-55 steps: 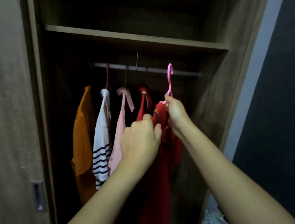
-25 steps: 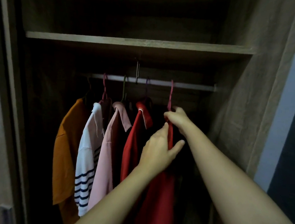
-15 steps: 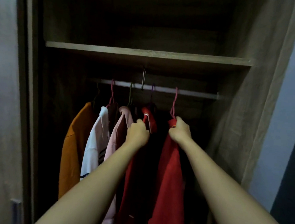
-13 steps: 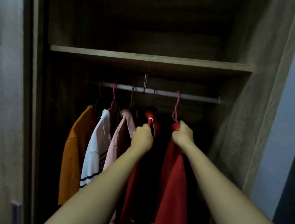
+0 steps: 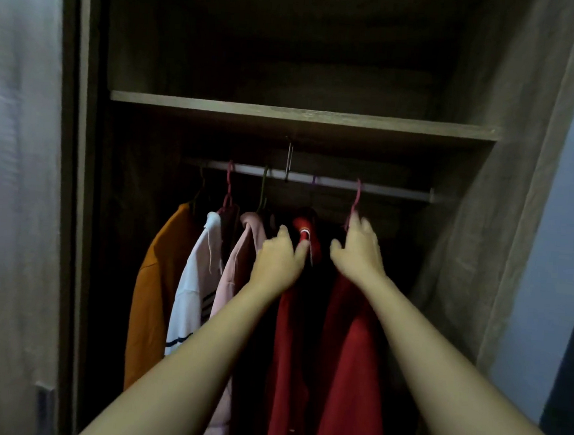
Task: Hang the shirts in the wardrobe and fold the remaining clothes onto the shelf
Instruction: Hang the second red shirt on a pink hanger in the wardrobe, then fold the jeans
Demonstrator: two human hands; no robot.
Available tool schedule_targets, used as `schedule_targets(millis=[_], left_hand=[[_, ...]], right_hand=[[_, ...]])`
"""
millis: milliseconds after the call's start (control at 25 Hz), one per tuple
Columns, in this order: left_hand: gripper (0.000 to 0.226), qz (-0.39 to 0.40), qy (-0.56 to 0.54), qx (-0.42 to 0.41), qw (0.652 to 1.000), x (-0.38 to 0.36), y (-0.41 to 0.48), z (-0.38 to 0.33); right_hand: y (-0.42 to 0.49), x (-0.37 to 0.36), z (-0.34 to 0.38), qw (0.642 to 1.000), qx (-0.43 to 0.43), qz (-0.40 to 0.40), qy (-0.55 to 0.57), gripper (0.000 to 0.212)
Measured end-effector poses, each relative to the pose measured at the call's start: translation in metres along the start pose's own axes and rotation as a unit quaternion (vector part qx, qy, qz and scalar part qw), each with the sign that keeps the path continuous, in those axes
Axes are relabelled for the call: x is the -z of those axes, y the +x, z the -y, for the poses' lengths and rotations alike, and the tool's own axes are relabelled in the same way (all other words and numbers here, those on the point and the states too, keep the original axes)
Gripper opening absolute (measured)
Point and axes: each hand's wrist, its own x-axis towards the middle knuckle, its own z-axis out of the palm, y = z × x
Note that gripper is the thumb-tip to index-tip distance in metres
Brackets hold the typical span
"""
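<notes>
A red shirt [image 5: 350, 359] hangs at the right end of the row on a pink hanger [image 5: 356, 198] hooked over the metal rail [image 5: 390, 191]. My right hand [image 5: 358, 254] is just below that hook, fingers straightened upward and touching the hanger's neck. My left hand [image 5: 278, 261] is at the collar of a second red shirt [image 5: 290, 337] with white trim; its fingers are loosely spread and the thumb touches the collar. Further left hang a pink shirt [image 5: 237, 265], a white striped shirt [image 5: 190, 295] and an orange shirt [image 5: 156, 293].
A wooden shelf [image 5: 304, 115] runs above the rail, with a dark compartment over it. The sliding door [image 5: 12, 195] borders the opening on the left, and the wardrobe's side panel [image 5: 483, 232] stands on the right. A blue-grey wall [image 5: 564, 205] lies beyond.
The red shirt's pink hanger went up onto the rail. My left hand moved to the neighbouring red shirt's collar. Both hands, gripping half a second ago, have now loosened their fingers.
</notes>
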Motion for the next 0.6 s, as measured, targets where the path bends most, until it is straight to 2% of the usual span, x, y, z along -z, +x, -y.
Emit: schedule_targets(millis=[120, 320, 480, 600], left_hand=[[0.045, -0.076, -0.028, -0.026, 0.996, 0.034, -0.005, 0.014], [0.046, -0.167, -0.018, -0.03, 0.985, 0.102, -0.069, 0.096], [0.051, -0.168, 0.02, 0.046, 0.985, 0.151, -0.153, 0.208], [0.05, -0.111, 0.085, 0.171, 0.975, 0.181, -0.249, 0.314]], right_hand=[[-0.015, 0.0, 0.032, 0.99, 0.129, -0.053, 0.022, 0.059], [-0.077, -0.051, 0.104, 0.957, 0.245, -0.032, 0.153, 0.053], [-0.16, -0.14, 0.161, 0.929, 0.309, 0.096, 0.182, 0.058], [-0.242, -0.216, 0.199, 0.891, 0.361, 0.241, 0.134, 0.066]])
